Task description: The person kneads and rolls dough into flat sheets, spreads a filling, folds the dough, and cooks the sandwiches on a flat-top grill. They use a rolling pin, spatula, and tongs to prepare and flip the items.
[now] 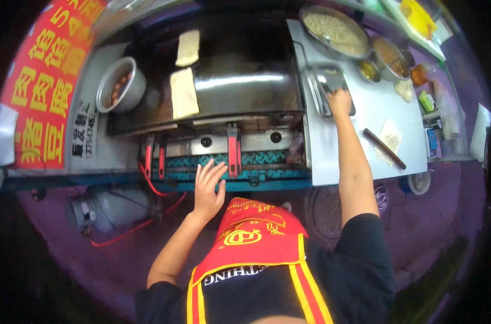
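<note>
My right hand (340,102) reaches over a rectangular stainless steel tray (313,95) on the white worktop. Its fingers are curled near a grey, blade-like shape inside the tray; whether they grip it is unclear. My left hand (209,187) hovers, empty with fingers spread, by the teal front ledge (269,175) of the griddle stand. Beyond it lies the black flat griddle (245,97). Two pale rectangular dough pieces rest there, a nearer one (184,94) and a farther one (188,47). Red-handled tools (234,156) hang at the griddle's front.
A dark rolling pin (384,148) lies across pale dough scraps (391,135) on the right worktop. Behind stand a large bowl of chopped filling (334,32), a small oil bowl (368,71) and another food bowl (391,58). A deep pot (134,91) stands left; below is a gas cylinder (111,208).
</note>
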### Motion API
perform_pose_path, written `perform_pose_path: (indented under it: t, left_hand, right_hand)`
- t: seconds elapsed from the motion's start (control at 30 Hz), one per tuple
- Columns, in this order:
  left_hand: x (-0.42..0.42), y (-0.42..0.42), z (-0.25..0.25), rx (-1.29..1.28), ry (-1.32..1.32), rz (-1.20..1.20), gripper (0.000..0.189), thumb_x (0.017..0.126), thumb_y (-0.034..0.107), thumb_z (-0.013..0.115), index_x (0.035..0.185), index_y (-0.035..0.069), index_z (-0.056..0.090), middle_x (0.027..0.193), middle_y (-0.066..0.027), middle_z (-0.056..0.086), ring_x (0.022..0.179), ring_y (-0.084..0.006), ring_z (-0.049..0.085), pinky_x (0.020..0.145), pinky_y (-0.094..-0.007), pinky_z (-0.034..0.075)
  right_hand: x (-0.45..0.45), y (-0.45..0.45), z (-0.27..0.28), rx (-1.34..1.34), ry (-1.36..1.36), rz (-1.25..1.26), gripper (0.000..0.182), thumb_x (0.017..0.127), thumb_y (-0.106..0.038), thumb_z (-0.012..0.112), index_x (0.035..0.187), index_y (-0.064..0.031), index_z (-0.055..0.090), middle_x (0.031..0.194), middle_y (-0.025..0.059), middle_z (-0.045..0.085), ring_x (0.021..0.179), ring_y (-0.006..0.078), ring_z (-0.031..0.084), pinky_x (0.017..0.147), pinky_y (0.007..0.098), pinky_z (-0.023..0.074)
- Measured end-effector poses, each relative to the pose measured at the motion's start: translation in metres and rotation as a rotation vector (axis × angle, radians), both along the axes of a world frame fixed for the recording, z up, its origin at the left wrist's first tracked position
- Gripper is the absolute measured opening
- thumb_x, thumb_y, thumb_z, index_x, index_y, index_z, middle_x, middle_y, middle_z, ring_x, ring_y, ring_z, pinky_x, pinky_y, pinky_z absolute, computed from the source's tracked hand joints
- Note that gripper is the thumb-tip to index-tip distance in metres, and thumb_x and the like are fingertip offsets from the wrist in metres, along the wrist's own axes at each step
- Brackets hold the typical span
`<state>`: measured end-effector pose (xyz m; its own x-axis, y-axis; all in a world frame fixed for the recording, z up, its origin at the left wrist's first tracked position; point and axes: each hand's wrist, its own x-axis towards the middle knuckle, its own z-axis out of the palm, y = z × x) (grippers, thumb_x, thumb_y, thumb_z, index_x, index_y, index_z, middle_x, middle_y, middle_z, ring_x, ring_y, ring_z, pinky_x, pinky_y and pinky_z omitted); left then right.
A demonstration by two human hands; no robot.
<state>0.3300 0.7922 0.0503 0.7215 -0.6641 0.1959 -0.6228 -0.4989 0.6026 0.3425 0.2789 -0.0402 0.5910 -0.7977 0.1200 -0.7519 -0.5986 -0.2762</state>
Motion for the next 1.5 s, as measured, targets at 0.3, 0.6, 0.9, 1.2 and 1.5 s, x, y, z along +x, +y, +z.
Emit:
perform_pose_path:
  t: [0.3, 0.6, 0.9, 1.2, 1.5]
  left_hand:
    - [-0.168, -0.044, -0.032, 0.040, 0.122, -0.027, 0.026, 0.082, 0.002, 0.060, 0.106, 0.011, 0.067, 0.119, -0.0070, 0.064, 0.124, -0.0300, 0.050, 0.110, -0.0541, 0.028]
    - [-0.246, -0.041, -0.062, 0.086, 0.338, -0.056, 0.026, 0.084, 0.006, 0.057, 0.108, 0.008, 0.068, 0.116, -0.0075, 0.065, 0.117, -0.0242, 0.056, 0.108, -0.0484, 0.034]
    - [-0.250, 0.033, -0.119, 0.016, 0.550, 0.154, 0.026, 0.085, 0.004, 0.056, 0.108, 0.005, 0.067, 0.115, -0.0102, 0.066, 0.108, -0.0255, 0.061, 0.103, -0.0441, 0.040]
    - [-0.228, 0.073, -0.142, -0.111, 0.644, 0.402, 0.025, 0.086, 0.003, 0.055, 0.107, 0.004, 0.067, 0.111, -0.0122, 0.067, 0.102, -0.0294, 0.063, 0.093, -0.0415, 0.047]
    - [-0.203, 0.080, -0.179, -0.255, 0.724, 0.464, 0.026, 0.086, 0.005, 0.054, 0.109, 0.003, 0.065, 0.109, -0.0151, 0.067, 0.098, -0.0340, 0.064, 0.086, -0.0419, 0.050]
  right_hand:
    - [-0.173, 0.188, 0.056, 0.618, -0.280, 0.722, 0.029, 0.079, -0.016, 0.070, 0.103, -0.0003, 0.067, 0.087, 0.0175, 0.068, 0.081, 0.0298, 0.067, 0.072, 0.0394, 0.0534]
    - [-0.138, 0.265, -0.094, 0.728, -0.036, 0.841, 0.037, 0.075, -0.020, 0.074, 0.103, 0.0035, 0.067, 0.080, 0.0195, 0.068, 0.076, 0.0353, 0.067, 0.071, 0.0415, 0.0524]
    - [-0.012, 0.164, -0.267, 0.317, 0.155, 0.312, 0.051, 0.089, -0.048, 0.054, 0.089, 0.0006, 0.071, 0.098, 0.0242, 0.067, 0.096, 0.0399, 0.065, 0.086, 0.0458, 0.0494]
    - [0.014, 0.159, -0.279, 0.488, 0.117, 0.069, 0.031, 0.077, -0.030, 0.077, 0.071, -0.0007, 0.069, 0.065, 0.0124, 0.068, 0.050, 0.0206, 0.063, 0.054, 0.0380, 0.0533]
    - [0.009, 0.159, -0.255, -0.154, 0.278, 0.552, 0.027, 0.079, -0.026, 0.072, 0.070, -0.0012, 0.068, 0.077, 0.0188, 0.069, 0.072, 0.0369, 0.067, 0.067, 0.0456, 0.0532]
